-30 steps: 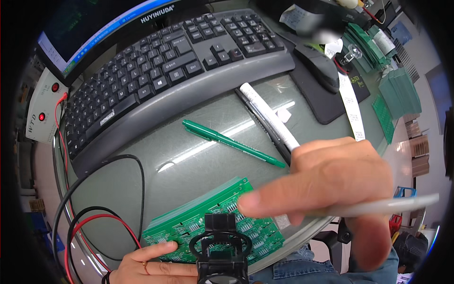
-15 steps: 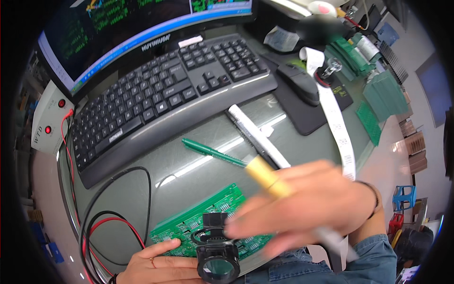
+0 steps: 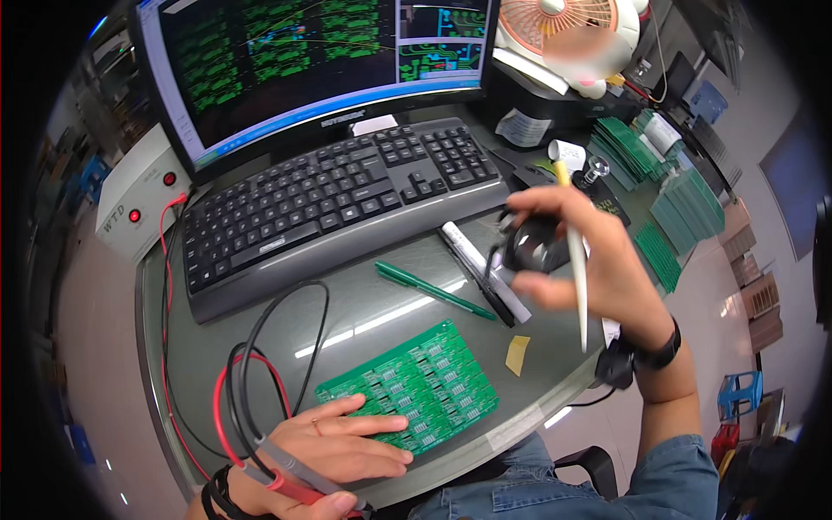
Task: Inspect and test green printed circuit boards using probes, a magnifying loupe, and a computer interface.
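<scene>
My left hand (image 3: 351, 442) rests with fingers stretched over the left part of a green circuit board (image 3: 451, 373), which lies flat near the table's front edge. Two test probes, one grey (image 3: 299, 464) and one red (image 3: 296, 489), sit in the crook of its thumb; their tips are partly hidden. Raised over the table, my right hand (image 3: 607, 260) grips a black magnifier loupe (image 3: 533, 243) between thumb and fingers. A slim white pointed stick with a yellow end (image 3: 579, 277) is also in that hand. Below it lies a yellow scrap (image 3: 517, 355).
A green pen (image 3: 433, 289), a white marker (image 3: 485, 273) and a black pen lie before the keyboard (image 3: 347, 204). Behind are a monitor (image 3: 321, 61) and a fan (image 3: 555, 22). Green board stacks (image 3: 689, 204) stand right. Probe cables (image 3: 247, 373) loop beside my left hand.
My right hand has lifted the loupe off the board and moved up and away. The probes now show at my left hand. The yellow scrap has come into sight, and the view has shifted.
</scene>
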Motion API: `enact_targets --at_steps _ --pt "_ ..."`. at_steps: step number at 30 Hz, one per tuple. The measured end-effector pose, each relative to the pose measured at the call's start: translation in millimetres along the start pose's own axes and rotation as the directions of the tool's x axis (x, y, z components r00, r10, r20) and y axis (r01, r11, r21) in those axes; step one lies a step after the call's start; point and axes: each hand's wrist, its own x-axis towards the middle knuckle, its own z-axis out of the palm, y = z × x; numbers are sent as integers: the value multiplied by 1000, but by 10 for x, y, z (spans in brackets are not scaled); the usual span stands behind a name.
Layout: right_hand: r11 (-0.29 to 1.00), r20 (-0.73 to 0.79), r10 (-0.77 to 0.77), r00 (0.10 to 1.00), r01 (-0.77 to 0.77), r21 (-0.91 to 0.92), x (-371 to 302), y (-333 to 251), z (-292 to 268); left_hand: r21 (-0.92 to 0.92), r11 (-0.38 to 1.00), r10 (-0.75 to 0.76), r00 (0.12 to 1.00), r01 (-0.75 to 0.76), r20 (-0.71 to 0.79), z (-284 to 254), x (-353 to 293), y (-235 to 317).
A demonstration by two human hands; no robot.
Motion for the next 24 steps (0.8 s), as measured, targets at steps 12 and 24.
enact_targets --at_steps 12,24 --pt "907 95 145 985 -93 -411 -64 648 -1 48 997 56 993 -61 101 13 26 -17" --pt "697 538 -363 760 -161 699 -19 -115 340 42 996 69 989 -75 128 -37 23 -16"
